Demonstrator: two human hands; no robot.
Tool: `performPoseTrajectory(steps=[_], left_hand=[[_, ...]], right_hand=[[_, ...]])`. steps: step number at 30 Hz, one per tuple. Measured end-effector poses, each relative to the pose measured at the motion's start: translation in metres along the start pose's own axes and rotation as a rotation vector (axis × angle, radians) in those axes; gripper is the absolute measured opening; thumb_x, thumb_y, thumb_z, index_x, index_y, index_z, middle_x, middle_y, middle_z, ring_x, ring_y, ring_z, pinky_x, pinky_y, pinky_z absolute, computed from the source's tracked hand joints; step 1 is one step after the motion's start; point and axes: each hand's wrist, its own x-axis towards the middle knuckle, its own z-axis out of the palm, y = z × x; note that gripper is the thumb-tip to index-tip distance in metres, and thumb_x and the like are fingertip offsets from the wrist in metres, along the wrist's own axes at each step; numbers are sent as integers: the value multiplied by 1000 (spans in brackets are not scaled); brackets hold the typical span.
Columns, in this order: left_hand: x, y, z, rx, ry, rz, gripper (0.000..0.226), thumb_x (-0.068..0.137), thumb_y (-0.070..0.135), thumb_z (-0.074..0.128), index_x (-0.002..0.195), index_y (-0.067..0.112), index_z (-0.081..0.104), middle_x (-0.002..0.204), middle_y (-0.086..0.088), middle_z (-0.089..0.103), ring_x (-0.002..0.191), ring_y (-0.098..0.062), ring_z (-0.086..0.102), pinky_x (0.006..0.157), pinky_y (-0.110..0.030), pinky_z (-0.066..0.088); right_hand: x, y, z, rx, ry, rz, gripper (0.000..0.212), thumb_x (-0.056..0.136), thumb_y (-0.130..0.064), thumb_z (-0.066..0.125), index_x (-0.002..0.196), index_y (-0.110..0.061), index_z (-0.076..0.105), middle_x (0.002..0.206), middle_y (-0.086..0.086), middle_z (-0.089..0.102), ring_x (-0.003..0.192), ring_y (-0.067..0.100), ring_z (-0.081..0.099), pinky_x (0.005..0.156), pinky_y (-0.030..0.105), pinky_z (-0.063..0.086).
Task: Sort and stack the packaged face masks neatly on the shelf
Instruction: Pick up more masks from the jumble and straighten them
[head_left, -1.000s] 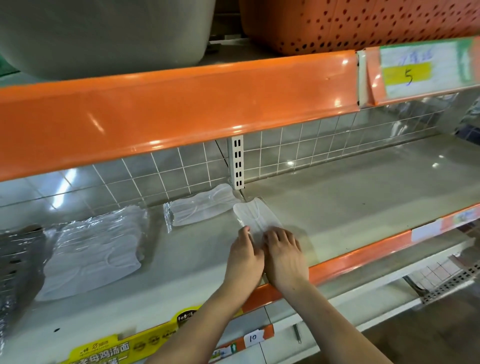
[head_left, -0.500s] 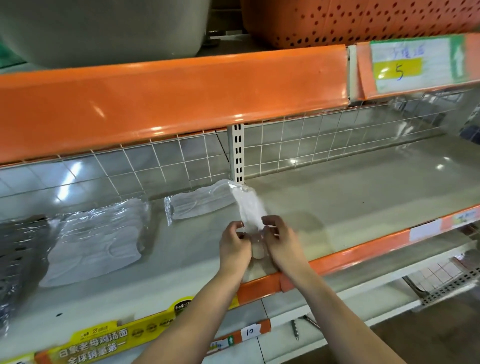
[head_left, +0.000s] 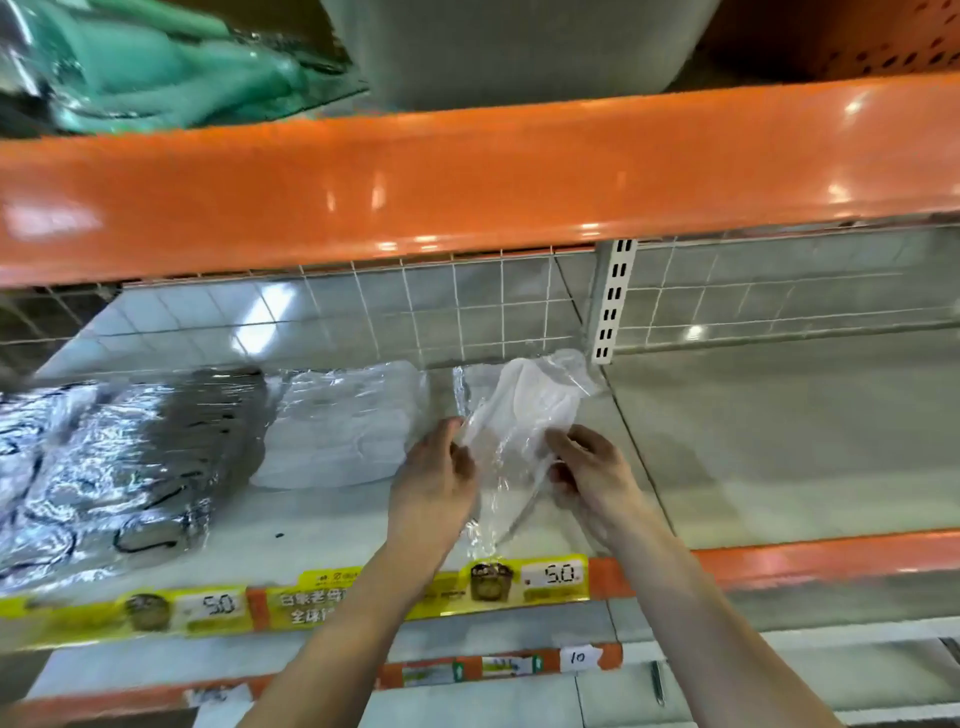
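a single white face mask in a clear, crinkled plastic sleeve (head_left: 519, 415) is held up just above the pale grey shelf board (head_left: 779, 441), tilted, its top end leaning toward the white wire grid back (head_left: 415, 312). the left hand (head_left: 434, 478) holds the sleeve's left edge and the right hand (head_left: 587, 467) its right edge; each grip is pinching the plastic, fingers curled round it. the loose lower end of the sleeve hangs down between the wrists toward the yellow price strip (head_left: 519, 579) on the shelf's orange front lip.

just behind the held packet, part of another clear packet of white masks (head_left: 475, 384) lies flat on the shelf. to the left sits a thicker stack of white masks in clear wrap (head_left: 343, 421), and further left a shiny wrapped pile of dark grey masks (head_left: 130, 457).

judging by this, the step in hand is carrying one white packet to its matching pile. the next move likely calls for turning it flat, lining its edges up with the white packets and lowering it gently, since the slippery film could slide or fold under itself.

above, an orange shelf beam (head_left: 467, 182) carries a grey tub (head_left: 519, 47).
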Motion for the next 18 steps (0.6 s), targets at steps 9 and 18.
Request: performPoseTrajectory(steps=[9, 18], left_hand=[[-17, -66, -36, 391, 137, 297, 43, 78, 45, 53, 112, 23, 66, 110, -1, 67, 105, -26, 63, 81, -41, 50], [0, -138, -70, 248, 139, 368, 29, 79, 20, 49, 81, 23, 77, 92, 0, 74, 91, -22, 70, 76, -34, 54]], right_hand=[[-20, 19, 96, 362, -69, 177, 20, 87, 14, 52, 88, -5, 53, 65, 11, 63, 53, 15, 63, 52, 20, 53], [-14, 40, 136, -4, -28, 39, 12, 84, -4, 61, 92, -13, 60, 77, 8, 64, 65, 21, 57, 56, 28, 47]])
